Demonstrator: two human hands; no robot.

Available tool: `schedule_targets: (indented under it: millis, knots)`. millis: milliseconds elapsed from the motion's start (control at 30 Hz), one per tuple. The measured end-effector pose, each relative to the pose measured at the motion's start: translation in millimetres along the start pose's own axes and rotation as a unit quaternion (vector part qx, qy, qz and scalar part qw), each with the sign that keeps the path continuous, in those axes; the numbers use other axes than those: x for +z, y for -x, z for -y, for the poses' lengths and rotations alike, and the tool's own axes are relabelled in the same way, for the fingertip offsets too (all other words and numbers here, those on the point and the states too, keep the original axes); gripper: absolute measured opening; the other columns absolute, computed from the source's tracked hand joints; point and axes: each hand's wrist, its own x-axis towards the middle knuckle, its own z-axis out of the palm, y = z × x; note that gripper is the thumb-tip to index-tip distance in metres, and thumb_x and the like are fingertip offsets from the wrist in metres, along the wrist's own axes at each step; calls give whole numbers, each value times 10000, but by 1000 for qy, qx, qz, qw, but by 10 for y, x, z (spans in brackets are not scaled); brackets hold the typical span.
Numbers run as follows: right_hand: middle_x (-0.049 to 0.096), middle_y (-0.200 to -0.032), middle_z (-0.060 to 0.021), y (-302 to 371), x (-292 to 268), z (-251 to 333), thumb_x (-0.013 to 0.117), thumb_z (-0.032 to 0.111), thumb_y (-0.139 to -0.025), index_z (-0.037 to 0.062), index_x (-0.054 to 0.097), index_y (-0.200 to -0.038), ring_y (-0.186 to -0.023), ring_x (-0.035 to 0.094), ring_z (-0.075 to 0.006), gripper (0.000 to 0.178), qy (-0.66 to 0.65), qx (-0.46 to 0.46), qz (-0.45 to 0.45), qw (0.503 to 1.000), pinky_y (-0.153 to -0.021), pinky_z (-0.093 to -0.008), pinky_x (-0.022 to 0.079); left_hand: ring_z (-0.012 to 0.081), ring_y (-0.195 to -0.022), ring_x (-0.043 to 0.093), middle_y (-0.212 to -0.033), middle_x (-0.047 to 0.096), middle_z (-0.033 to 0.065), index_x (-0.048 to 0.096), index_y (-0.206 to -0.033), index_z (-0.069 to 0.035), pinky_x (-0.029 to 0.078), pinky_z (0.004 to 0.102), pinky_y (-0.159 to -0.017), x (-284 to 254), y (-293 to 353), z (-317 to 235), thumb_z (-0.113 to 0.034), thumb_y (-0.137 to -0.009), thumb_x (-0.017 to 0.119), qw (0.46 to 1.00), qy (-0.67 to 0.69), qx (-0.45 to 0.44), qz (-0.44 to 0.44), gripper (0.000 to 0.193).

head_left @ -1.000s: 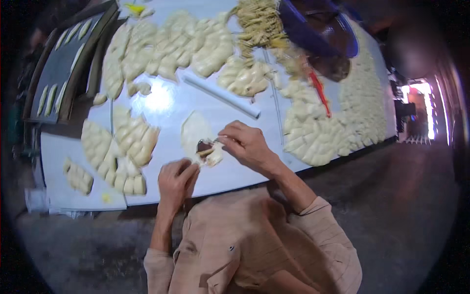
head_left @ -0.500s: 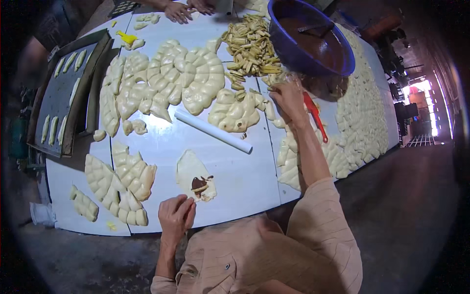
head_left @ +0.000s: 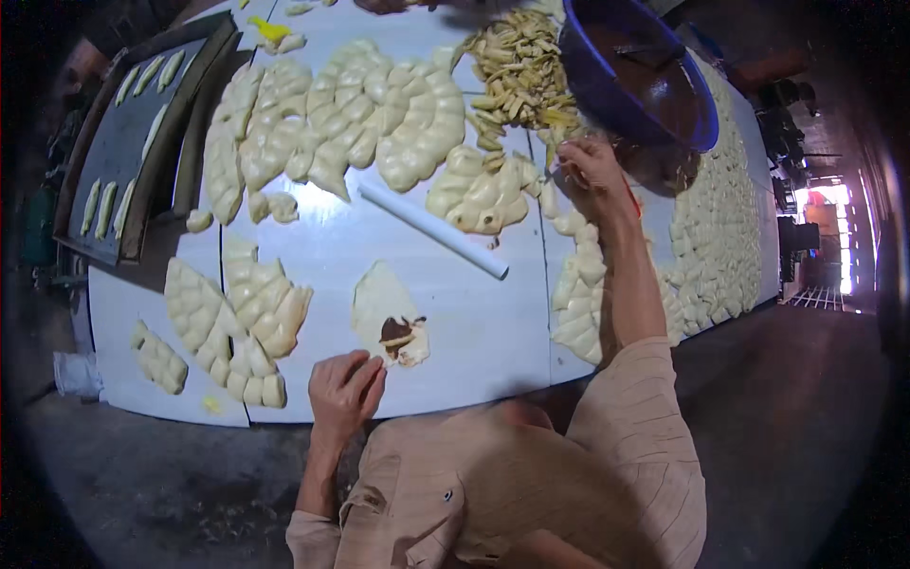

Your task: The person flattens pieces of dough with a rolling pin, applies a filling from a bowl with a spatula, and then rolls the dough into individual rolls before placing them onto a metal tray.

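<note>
My left hand (head_left: 345, 391) is at the table's near edge. Its thumb and forefinger pinch the lower corner of a thin, flat dough piece (head_left: 377, 292). On that dough lie a dark brown smear of filling (head_left: 394, 329) and a pale slice. My right hand (head_left: 593, 173) is stretched out just below the heap of yellowish slices (head_left: 519, 71), which look like banana. Its fingers are curled together; whatever is in them is too small to make out. Beside it stands a blue basin (head_left: 607, 90) of brown filling with a utensil inside. A red-handled tool is mostly hidden behind my right wrist.
A white rolling rod (head_left: 434, 230) lies across the table's middle. Sheets of portioned dough (head_left: 422, 123) spread behind it, with smaller clusters (head_left: 201, 318) at the left. A dark tray (head_left: 142, 133) holds several shaped pieces. More dough pieces (head_left: 725, 218) cover the right side.
My right hand has lifted and drawn back slightly from the slices, its fingers now curled. My left hand stays at the dough's corner. The view has shifted, and the far person's hands have mostly left it.
</note>
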Motion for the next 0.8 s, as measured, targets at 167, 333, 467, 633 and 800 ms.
schedule_targets:
  millis: [167,333,467,633,800]
  knots:
    - [701,-816,16,297,392,198,728,338,-896,12,755,-1010,-689,622,-113,346,55,-8,-55,997,-646,-257,484,240,-894,646,-1037,673,50,719,-1023,-111,487,387,-768,-19,31,21,-118,-785,821,1000,-3,-1,-3,259]
    - [755,-914,-87,173,369,-70,753,408,-837,34,742,-1047,-841,692,-205,429,231,-79,-91,965,-799,-336,521,233,-885,646,-1025,675,47,718,-1028,-112,488,384,-763,15,25,28,-127,-786,823,1000,1,10,-5,264]
    - [753,-930,-121,170,594,202,741,447,-810,45,742,-1025,-860,707,-220,456,267,-48,-32,962,-818,-344,525,230,-889,650,-1024,672,43,719,-1027,-108,489,383,-768,39,44,42,-135,-792,823,1000,0,17,-16,259]
    - [750,-1056,-184,254,771,526,704,405,-789,67,750,-1136,-984,718,-337,487,380,-62,-68,920,-872,-418,538,250,-900,652,-1022,677,61,722,-1016,-105,493,395,-775,32,59,40,-130,-788,814,1000,8,12,-20,247]
    - [733,-1034,-202,329,768,404,685,397,-825,25,762,-1062,-948,701,-345,447,310,-121,-70,940,-872,-428,529,261,-902,653,-1033,680,59,727,-1012,-108,493,403,-778,0,119,45,-133,-792,805,1000,5,-3,-6,234]
